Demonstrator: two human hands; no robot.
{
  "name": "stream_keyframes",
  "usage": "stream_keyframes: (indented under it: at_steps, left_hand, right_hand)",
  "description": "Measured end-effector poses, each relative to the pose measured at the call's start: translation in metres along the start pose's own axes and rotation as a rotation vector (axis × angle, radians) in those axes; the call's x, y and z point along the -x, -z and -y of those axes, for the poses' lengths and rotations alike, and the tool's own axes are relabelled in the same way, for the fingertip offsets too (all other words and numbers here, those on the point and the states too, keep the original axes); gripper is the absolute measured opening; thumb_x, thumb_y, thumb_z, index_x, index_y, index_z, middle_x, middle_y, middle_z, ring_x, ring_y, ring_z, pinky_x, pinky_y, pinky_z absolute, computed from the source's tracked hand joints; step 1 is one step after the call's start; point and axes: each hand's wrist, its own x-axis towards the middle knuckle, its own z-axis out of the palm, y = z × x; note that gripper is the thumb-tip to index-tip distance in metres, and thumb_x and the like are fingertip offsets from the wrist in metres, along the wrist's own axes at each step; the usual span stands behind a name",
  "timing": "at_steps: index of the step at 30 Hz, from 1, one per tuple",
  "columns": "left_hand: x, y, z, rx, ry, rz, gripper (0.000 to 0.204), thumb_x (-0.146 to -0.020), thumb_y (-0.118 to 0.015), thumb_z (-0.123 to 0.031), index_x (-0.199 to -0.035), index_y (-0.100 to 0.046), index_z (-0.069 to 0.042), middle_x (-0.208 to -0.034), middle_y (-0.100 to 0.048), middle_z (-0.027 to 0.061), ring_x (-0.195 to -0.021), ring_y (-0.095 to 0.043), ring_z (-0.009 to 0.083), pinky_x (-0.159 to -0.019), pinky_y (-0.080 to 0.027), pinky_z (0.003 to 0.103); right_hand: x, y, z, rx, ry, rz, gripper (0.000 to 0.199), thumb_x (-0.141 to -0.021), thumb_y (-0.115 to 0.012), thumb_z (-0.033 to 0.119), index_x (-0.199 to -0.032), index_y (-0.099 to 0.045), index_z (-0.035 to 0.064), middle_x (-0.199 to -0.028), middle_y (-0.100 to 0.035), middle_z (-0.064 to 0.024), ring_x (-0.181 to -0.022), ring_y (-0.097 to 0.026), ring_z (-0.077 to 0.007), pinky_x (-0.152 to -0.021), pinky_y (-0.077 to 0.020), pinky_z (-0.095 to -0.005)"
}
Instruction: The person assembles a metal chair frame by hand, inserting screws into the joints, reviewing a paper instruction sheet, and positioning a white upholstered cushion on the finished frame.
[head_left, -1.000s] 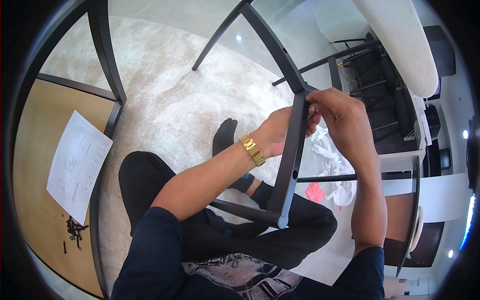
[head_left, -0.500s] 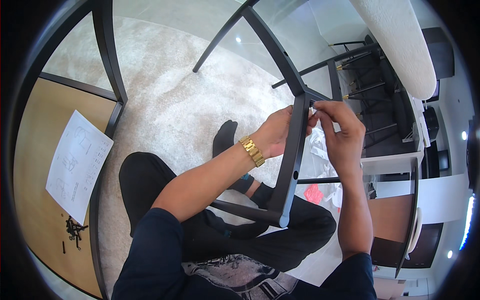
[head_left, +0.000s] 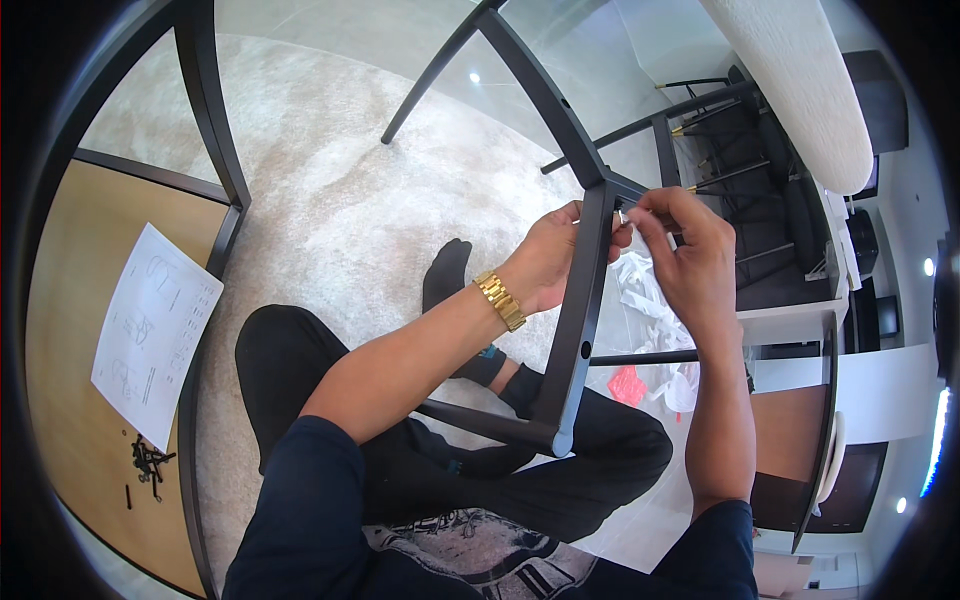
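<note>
A: Left hand [head_left: 548, 262]?

B: Wrapped around the upper end of a dark chair leg [head_left: 578, 320], fingers curled behind it, thumb toward the top. A gold watch [head_left: 500, 300] sits on that wrist.

A: Right hand [head_left: 690, 265]?

B: Just right of the left hand, at the same height. Thumb and forefinger are pressed together on a small pale piece [head_left: 624, 213] right at the joint where the leg meets the rest of the dark chair frame [head_left: 540, 95]. Too small to tell what the piece is.

A: Where does the leg run?

B: From the joint between both hands down toward the lap, slightly tilted; its lower end has a pale cap. A thin crossbar [head_left: 640, 357] leaves it below the right hand, heading right.

A: Around the hands?

B: Crumpled white wrapping [head_left: 648, 295] lies just under the right hand, with a red scrap [head_left: 627, 384] lower down. The person sits cross-legged on a pale carpet [head_left: 330, 190]; a foot in a dark sock [head_left: 447, 275] is left of the left wrist.

A: Farther off?

B: Well to the left of the left arm, a printed instruction sheet [head_left: 155, 330] lies on a tan board [head_left: 60, 400]; a cluster of small black screws [head_left: 148, 462] is below the sheet. A white padded seat [head_left: 800, 90] is above the right hand.
</note>
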Motion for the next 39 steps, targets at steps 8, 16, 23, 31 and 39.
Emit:
stream_keyframes:
  at_steps: [8, 16, 23, 31, 39]
  left_hand:
    - [-0.003, -0.004, 0.004, -0.090, -0.109, 0.093, 0.032, -0.098, -0.066, -0.010, -0.126, -0.051, -0.005, -0.100, -0.069, 0.0124, -0.090, -0.071, 0.0195, -0.081, -0.057, 0.028]
    - [-0.007, -0.003, 0.000, -0.269, -0.236, 0.083, 0.025, -0.100, -0.066, -0.014, -0.122, -0.058, -0.005, -0.098, -0.071, 0.0073, -0.084, -0.071, 0.0163, -0.076, -0.059, 0.029]
    - [-0.009, 0.000, 0.000, -0.376, -0.325, 0.081, 0.030, -0.100, -0.068, -0.019, -0.125, -0.059, -0.005, -0.095, -0.073, 0.0054, -0.081, -0.071, 0.0141, -0.070, -0.056, 0.026]
    - [-0.006, -0.005, 0.001, -0.308, -0.303, 0.086, 0.022, -0.101, -0.063, -0.015, -0.121, -0.062, -0.005, -0.099, -0.071, 0.0071, -0.084, -0.070, 0.0161, -0.075, -0.054, 0.027]
    - [-0.006, -0.010, 0.004, -0.330, -0.314, 0.019, 0.024, -0.100, -0.067, -0.014, -0.120, -0.061, -0.002, -0.093, -0.069, 0.0080, -0.085, -0.068, 0.0162, -0.075, -0.053, 0.027]
  right_hand:
    - [-0.007, -0.015, -0.041, 0.146, 0.130, -0.101, 0.029, -0.095, -0.060, 0.025, -0.111, -0.065, 0.0008, -0.101, -0.070, -0.0189, -0.096, -0.065, -0.0380, -0.085, -0.0494, -0.0406]
    - [-0.005, -0.023, -0.042, 0.146, 0.053, -0.118, 0.037, -0.095, -0.058, 0.029, -0.095, -0.068, -0.0067, -0.081, -0.067, -0.0234, -0.080, -0.065, -0.0420, -0.073, -0.0512, -0.0467]
    - [-0.001, -0.027, -0.040, 0.074, 0.019, -0.172, 0.034, -0.096, -0.056, 0.027, -0.088, -0.067, -0.0044, -0.075, -0.064, -0.0206, -0.073, -0.064, -0.0408, -0.069, -0.0510, -0.0473]
    - [0.002, -0.027, -0.048, 0.060, 0.030, -0.175, 0.032, -0.098, -0.051, 0.023, -0.108, -0.065, -0.0048, -0.080, -0.068, -0.0242, -0.074, -0.067, -0.0427, -0.072, -0.0533, -0.0473]
    - [0.006, -0.032, -0.059, -0.166, 0.019, -0.258, 0.035, -0.103, -0.044, 0.021, -0.118, -0.064, -0.0038, -0.086, -0.071, -0.0210, -0.078, -0.070, -0.0421, -0.075, -0.0542, -0.0458]
